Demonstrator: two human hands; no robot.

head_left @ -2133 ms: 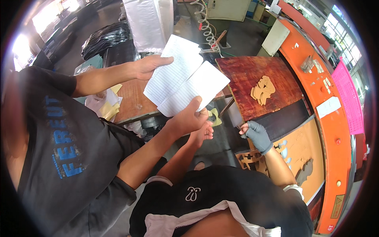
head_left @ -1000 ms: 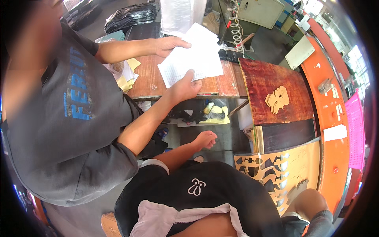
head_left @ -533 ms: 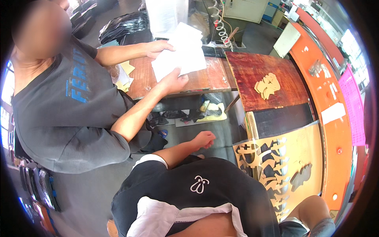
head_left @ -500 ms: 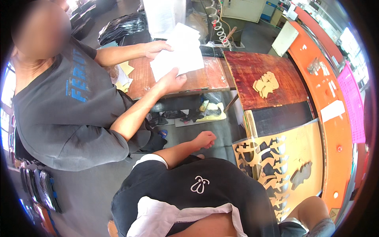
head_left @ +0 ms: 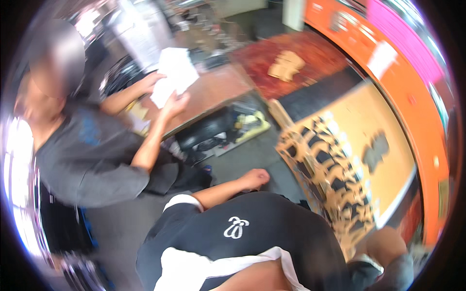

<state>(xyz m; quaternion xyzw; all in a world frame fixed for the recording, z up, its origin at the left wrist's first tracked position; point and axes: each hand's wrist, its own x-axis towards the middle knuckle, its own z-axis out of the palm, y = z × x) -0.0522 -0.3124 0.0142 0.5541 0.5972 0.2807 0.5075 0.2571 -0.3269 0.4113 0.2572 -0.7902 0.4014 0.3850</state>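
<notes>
My left hand (head_left: 256,178) hangs in front of my dark shirt, over the floor, its fingers curled into a loose fist with nothing visible in it. To its right lies a tan sheet (head_left: 347,140) with rows of shaped cut-outs along its near side. A dark grey, jagged-edged piece (head_left: 375,150) rests on the uncut part of that sheet. My bent right arm (head_left: 386,245) shows at the lower right, but its hand is out of sight. Several tan cut pieces (head_left: 286,66) sit stacked on the reddish board (head_left: 259,56) beyond.
On the left, a person in a dark shirt (head_left: 94,155) holds white sheets (head_left: 177,70) in both hands above a brown table (head_left: 216,85). An orange machine beam (head_left: 400,89) runs along the right. Below the table sits a shelf with a yellow item (head_left: 250,123).
My view has turned and the picture is blurrier; the table and the person's white sheets now appear farther left. My left hand stays loosely curled in front of me.
</notes>
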